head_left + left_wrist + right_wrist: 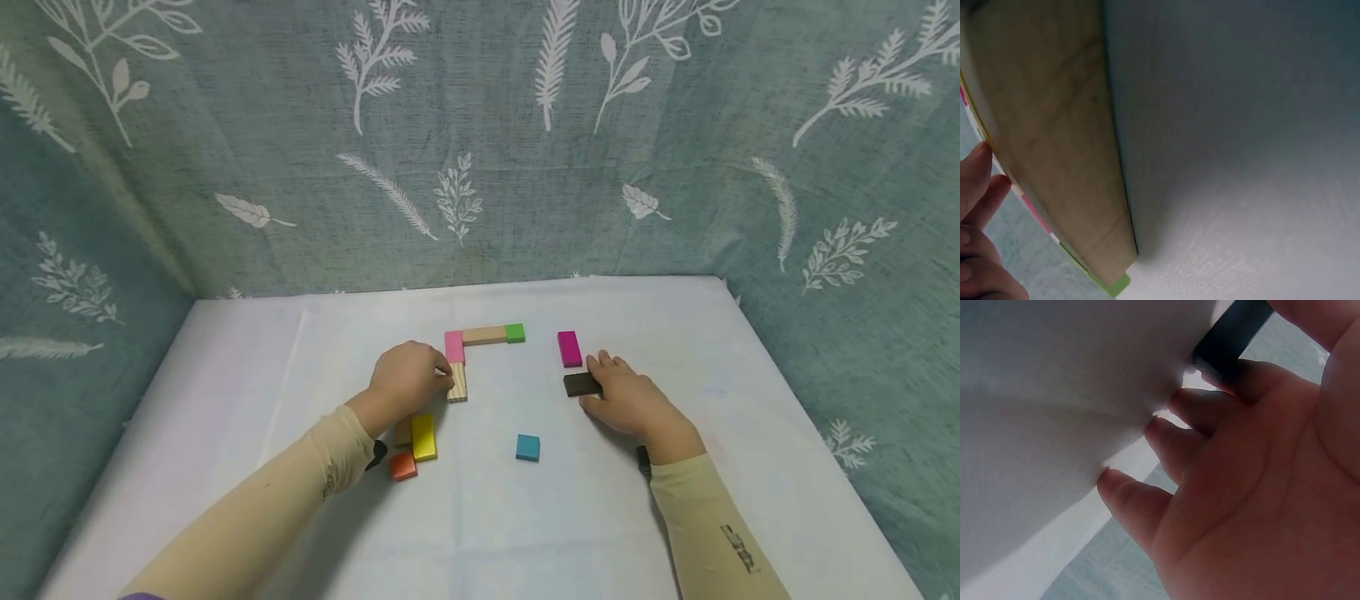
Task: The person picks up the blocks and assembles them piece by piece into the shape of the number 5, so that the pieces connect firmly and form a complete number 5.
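Note:
Beside the row of blocks, my left hand (408, 379) has its fingertips at the left edge of a striped wooden block (458, 385), pinching it with thumb and finger. That block's far end meets a pink block (454, 346). My right hand (628, 398) holds a black block (579, 384) between thumb and index finger, flat over the cloth. The right wrist view shows the black block (1232, 340) at the thumb and index finger, with the other fingertips (1116, 481) down at the cloth. Just beyond it lies a magenta block (569, 349).
From the pink block, a plain wooden block (484, 335) and a green block (515, 333) run rightward. Under the left wrist lie a yellow block (423, 437), an orange block (402, 466) and a partly hidden tan block (402, 432). A blue block (528, 447) sits between the arms.

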